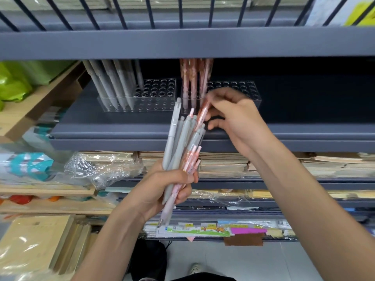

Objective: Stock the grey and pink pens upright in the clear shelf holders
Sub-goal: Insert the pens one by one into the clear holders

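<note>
Pens partly stocked in clear holders on a dark grey shelf (304, 134).

Side by side on that shelf: left holder (160, 92) with grey pens (113, 84) standing in its left-hand holes, right holder (243, 86) with pink pens (192, 78) standing at its left end. In front and lower, left hand (160, 191) curled tight round a mixed bundle (178, 142) of grey and pink pens, tips down, tops fanned up toward the shelf edge. Right hand (237, 116) before the right holder, thumb and forefinger pinching a single pink pen (203, 113), tilted, its lower end among the bundle's tops; remaining fingers loosely curled.
</note>
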`<state>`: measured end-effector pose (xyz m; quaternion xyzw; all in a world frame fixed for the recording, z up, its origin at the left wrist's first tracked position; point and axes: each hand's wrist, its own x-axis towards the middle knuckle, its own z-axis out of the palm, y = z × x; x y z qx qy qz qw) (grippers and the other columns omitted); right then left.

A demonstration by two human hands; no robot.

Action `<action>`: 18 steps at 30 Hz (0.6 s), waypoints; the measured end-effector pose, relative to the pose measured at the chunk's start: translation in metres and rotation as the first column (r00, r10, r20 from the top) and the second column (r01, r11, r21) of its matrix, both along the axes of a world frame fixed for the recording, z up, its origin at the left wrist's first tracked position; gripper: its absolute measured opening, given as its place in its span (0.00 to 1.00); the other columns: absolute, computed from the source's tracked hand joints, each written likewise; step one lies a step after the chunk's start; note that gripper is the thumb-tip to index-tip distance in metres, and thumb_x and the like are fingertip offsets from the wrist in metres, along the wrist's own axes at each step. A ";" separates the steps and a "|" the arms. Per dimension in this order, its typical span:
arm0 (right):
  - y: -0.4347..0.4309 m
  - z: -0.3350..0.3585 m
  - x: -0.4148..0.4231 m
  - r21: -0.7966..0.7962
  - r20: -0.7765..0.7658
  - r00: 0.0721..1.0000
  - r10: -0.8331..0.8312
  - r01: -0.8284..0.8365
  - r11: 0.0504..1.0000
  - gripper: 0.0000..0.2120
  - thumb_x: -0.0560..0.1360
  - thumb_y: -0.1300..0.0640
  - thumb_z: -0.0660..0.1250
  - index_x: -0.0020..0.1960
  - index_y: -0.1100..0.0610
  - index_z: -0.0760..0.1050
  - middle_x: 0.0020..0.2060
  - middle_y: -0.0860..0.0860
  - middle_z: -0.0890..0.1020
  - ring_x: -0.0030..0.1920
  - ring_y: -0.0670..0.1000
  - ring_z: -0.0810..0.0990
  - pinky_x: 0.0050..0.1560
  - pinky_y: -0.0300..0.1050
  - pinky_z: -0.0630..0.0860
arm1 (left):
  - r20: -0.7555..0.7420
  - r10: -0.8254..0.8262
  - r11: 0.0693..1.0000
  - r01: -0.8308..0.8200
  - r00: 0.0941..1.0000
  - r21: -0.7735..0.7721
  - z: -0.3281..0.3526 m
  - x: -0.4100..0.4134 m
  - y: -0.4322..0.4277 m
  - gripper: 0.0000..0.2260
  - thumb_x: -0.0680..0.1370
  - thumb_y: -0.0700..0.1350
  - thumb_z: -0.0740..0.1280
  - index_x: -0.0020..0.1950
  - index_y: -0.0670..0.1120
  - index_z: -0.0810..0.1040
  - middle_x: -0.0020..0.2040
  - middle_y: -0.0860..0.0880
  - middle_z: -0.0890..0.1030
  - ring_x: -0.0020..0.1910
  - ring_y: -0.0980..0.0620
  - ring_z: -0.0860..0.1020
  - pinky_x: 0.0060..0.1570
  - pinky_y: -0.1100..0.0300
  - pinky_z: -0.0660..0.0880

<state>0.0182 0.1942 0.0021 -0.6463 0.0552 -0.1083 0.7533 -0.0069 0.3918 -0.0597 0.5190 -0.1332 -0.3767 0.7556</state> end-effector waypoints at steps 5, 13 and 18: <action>-0.009 -0.003 -0.004 0.088 0.016 1.000 0.023 -0.024 0.996 0.06 0.78 0.63 0.68 0.54 0.59 0.77 0.38 0.54 0.82 0.33 0.50 0.79 0.33 0.43 0.77 | 0.007 0.025 1.000 -0.025 1.000 0.017 -0.001 0.000 -0.006 0.13 0.64 0.38 0.75 0.47 0.45 0.84 0.39 0.42 0.78 0.25 0.51 0.70 0.23 0.62 0.68; -0.023 -0.003 -0.011 -0.067 -0.040 0.991 0.126 -0.129 0.989 0.04 0.75 0.63 0.72 0.49 0.60 0.82 0.41 0.54 0.84 0.38 0.49 0.80 0.39 0.41 0.78 | 0.031 0.019 0.999 -0.020 0.999 0.039 0.000 -0.001 -0.010 0.21 0.64 0.38 0.74 0.55 0.37 0.75 0.39 0.42 0.77 0.25 0.51 0.70 0.23 0.63 0.67; -0.033 0.008 -0.007 0.119 0.114 0.993 -0.029 0.015 0.993 0.09 0.76 0.70 0.64 0.43 0.60 0.79 0.37 0.53 0.83 0.37 0.52 0.82 0.41 0.46 0.79 | -0.002 0.058 0.997 -0.058 0.998 0.046 0.001 0.000 -0.010 0.27 0.62 0.38 0.75 0.59 0.36 0.73 0.39 0.43 0.78 0.25 0.52 0.69 0.22 0.63 0.66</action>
